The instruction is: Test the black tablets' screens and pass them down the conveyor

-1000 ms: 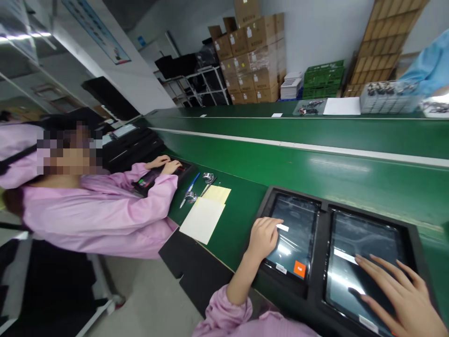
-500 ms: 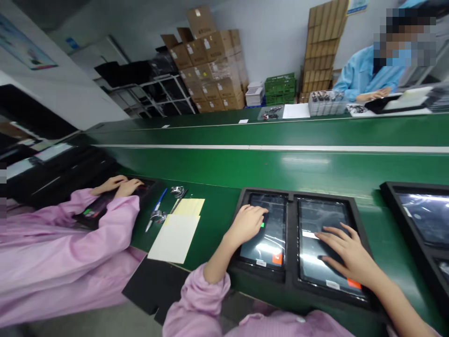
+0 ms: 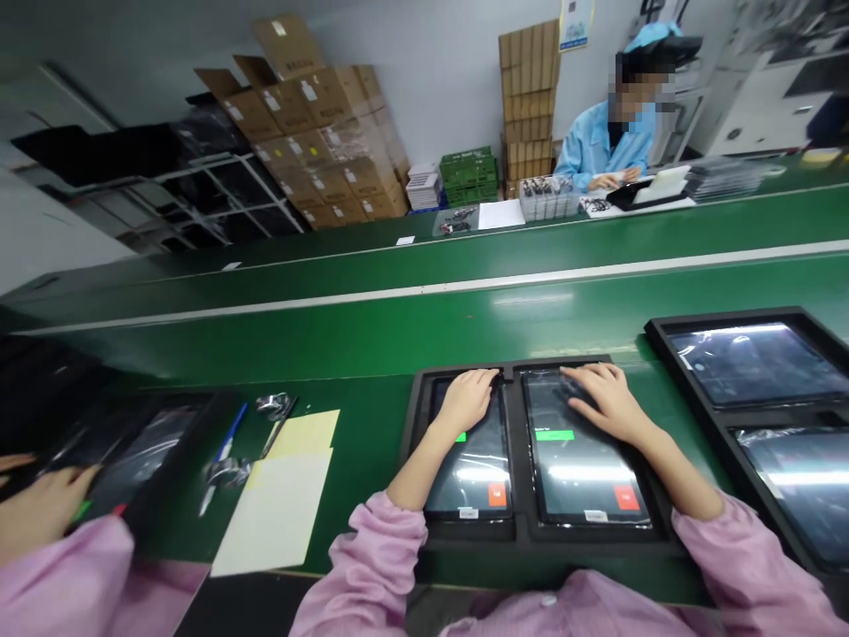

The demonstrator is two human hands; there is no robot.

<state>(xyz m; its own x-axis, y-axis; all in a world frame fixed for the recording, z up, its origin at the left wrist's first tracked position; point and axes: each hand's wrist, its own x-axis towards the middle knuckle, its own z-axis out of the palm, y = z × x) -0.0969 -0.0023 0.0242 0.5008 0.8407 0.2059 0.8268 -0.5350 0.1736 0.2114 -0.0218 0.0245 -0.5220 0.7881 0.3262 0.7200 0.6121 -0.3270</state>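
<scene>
Two tablets lie side by side in a black foam tray. On the left tablet (image 3: 478, 469), which shows a green bar and a red square, my left hand (image 3: 468, 400) rests at the upper part, fingertips by its top right corner. My right hand (image 3: 608, 402) lies over the top of the right tablet (image 3: 570, 482), fingers stretched out and spread. That screen has a green bar at mid-height and a red square low on the right. Neither hand grips anything. The black tray (image 3: 523, 518) frames both tablets.
Another tray with two tablets (image 3: 762, 363) stands to the right. Left of me are white paper (image 3: 275, 513), yellow paper (image 3: 309, 431), a blue pen (image 3: 229, 433) and a co-worker's hand (image 3: 49, 504) over a tablet tray. A person in blue (image 3: 597, 141) sits across the green bench.
The camera view has swung right. My right hand has moved up the right tablet to its top, and my left hand towards its tablet's top corner. The right tablet's white bar is now green.
</scene>
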